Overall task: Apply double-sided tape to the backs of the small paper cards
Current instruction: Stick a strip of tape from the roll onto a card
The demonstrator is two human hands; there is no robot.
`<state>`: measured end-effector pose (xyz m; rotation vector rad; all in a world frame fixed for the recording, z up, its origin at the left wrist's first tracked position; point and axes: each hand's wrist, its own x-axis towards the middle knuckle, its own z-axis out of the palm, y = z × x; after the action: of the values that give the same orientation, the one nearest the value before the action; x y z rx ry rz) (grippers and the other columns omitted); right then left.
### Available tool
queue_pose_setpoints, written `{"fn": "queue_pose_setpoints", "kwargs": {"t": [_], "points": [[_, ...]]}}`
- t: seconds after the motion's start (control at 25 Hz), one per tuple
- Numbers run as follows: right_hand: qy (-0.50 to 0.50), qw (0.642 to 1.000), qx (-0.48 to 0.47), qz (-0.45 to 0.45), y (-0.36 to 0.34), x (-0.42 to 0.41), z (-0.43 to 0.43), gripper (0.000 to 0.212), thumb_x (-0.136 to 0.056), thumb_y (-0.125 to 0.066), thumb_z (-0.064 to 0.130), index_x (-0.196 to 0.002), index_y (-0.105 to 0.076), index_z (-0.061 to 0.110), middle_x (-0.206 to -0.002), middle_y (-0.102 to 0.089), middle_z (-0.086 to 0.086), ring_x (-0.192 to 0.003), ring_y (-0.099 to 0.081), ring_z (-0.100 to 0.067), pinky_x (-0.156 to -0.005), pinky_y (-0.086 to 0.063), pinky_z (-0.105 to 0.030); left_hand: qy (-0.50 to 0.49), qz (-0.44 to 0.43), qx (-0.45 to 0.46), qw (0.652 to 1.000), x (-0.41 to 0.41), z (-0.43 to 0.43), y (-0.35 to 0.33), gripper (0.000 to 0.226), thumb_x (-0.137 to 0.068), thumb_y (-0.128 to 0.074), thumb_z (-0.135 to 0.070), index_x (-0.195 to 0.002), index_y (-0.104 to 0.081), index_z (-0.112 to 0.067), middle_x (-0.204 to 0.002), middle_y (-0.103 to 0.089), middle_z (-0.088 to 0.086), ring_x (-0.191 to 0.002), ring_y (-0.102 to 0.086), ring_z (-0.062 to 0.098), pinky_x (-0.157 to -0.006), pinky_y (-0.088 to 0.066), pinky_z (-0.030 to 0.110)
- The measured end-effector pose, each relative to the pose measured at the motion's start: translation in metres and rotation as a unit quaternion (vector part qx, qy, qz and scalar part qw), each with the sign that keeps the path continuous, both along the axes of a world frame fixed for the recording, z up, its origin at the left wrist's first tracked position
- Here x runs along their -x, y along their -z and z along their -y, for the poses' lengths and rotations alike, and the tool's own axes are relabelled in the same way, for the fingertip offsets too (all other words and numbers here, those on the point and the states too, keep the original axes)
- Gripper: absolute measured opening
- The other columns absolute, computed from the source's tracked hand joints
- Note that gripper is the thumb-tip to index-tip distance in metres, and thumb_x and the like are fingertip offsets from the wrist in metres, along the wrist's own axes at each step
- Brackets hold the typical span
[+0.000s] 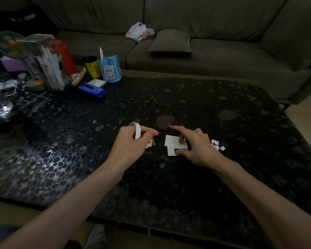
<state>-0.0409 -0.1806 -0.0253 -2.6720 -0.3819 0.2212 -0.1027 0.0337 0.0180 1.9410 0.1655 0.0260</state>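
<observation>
the dark table (223, 97) lies bare all round the hands, both well in from its edges; clutter (a stapler (92, 90) among it) sits at the far left, well apart. the left hand (131, 144) curls round the tape roll (136, 131), held on edge over a colourful card (152, 142). the right hand (197, 148) is spread, one bent finger and the thumb pressing the white cards (171, 142); scraps (216, 144) lie just beside it.

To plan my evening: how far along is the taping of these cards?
Done: perhaps some; small white scraps lie beside the right hand. In hand: the left hand holds the tape roll, and the right hand touches white paper cards. Left: the colourful cards under the left hand; taping unclear.
</observation>
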Motion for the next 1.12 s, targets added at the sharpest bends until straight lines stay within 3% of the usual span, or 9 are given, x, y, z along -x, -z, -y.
{"fn": "queue_pose_setpoints", "kwargs": {"t": [0.16, 0.32, 0.64, 0.88, 1.04, 1.12], "points": [[-0.009, 1.0, 0.002, -0.016, 0.003, -0.004, 0.0, 0.087, -0.091, -0.078, 0.032, -0.157, -0.024, 0.052, -0.118, -0.054, 0.017, -0.129, -0.041, -0.016, -0.108, -0.026, -0.036, 0.0, -0.008, 0.007, 1.0, 0.0, -0.004, 0.001, 0.019, -0.101, -0.064, -0.029, -0.095, -0.082, -0.032, -0.11, -0.071, -0.007, -0.083, -0.062, 0.004, -0.069, -0.044, 0.018], [-0.01, 1.0, 0.0, 0.003, 0.003, -0.003, 0.005, 0.091, -0.09, -0.078, 0.034, -0.158, -0.02, 0.052, -0.13, -0.055, 0.015, -0.131, -0.04, -0.015, -0.111, -0.026, -0.038, 0.003, -0.01, 0.007, 1.0, 0.001, -0.005, -0.001, 0.019, -0.101, -0.064, -0.03, -0.096, -0.082, -0.032, -0.11, -0.07, -0.007, -0.084, -0.061, 0.005, -0.07, -0.044, 0.019], [-0.019, 1.0, -0.002, -0.013, -0.002, -0.002, 0.003, 0.09, -0.091, -0.078, 0.031, -0.157, -0.021, 0.054, -0.122, -0.054, 0.016, -0.128, -0.043, -0.015, -0.112, -0.027, -0.039, 0.006, -0.012, 0.006, 1.0, 0.0, -0.008, 0.001, 0.019, -0.101, -0.064, -0.029, -0.096, -0.082, -0.033, -0.108, -0.069, -0.008, -0.079, -0.059, 0.004, -0.069, -0.042, 0.019], [-0.04, 0.997, -0.04, -0.056, -0.001, 0.005, 0.01, 0.088, -0.089, -0.081, 0.028, -0.151, -0.027, 0.059, -0.106, -0.056, 0.019, -0.117, -0.046, -0.007, -0.113, -0.035, -0.042, 0.043, -0.01, -0.011, 0.999, -0.005, -0.007, 0.012, 0.018, -0.1, -0.065, -0.028, -0.096, -0.082, -0.032, -0.063, -0.063, -0.022, -0.061, -0.059, -0.007, -0.056, -0.039, 0.011], [-0.061, 0.989, -0.105, -0.08, 0.002, 0.017, 0.014, 0.083, -0.088, -0.082, 0.022, -0.147, -0.036, 0.056, -0.099, -0.063, 0.012, -0.1, -0.058, -0.004, -0.101, -0.051, -0.036, 0.092, -0.042, -0.033, 0.994, -0.006, -0.001, 0.019, 0.003, -0.091, -0.078, -0.032, -0.092, -0.08, -0.03, -0.08, -0.074, -0.021, -0.073, -0.069, -0.002, -0.068, -0.055, 0.019], [-0.073, 0.986, -0.136, -0.07, 0.002, 0.024, 0.015, 0.081, -0.087, -0.083, 0.022, -0.144, -0.038, 0.057, -0.098, -0.064, 0.011, -0.095, -0.061, -0.004, -0.093, -0.054, -0.031, 0.133, -0.091, -0.077, 0.984, -0.001, 0.007, 0.029, 0.028, -0.085, -0.082, -0.041, -0.106, -0.074, -0.024, -0.084, -0.078, -0.01, -0.064, -0.07, 0.001, -0.064, -0.054, 0.019]]}}
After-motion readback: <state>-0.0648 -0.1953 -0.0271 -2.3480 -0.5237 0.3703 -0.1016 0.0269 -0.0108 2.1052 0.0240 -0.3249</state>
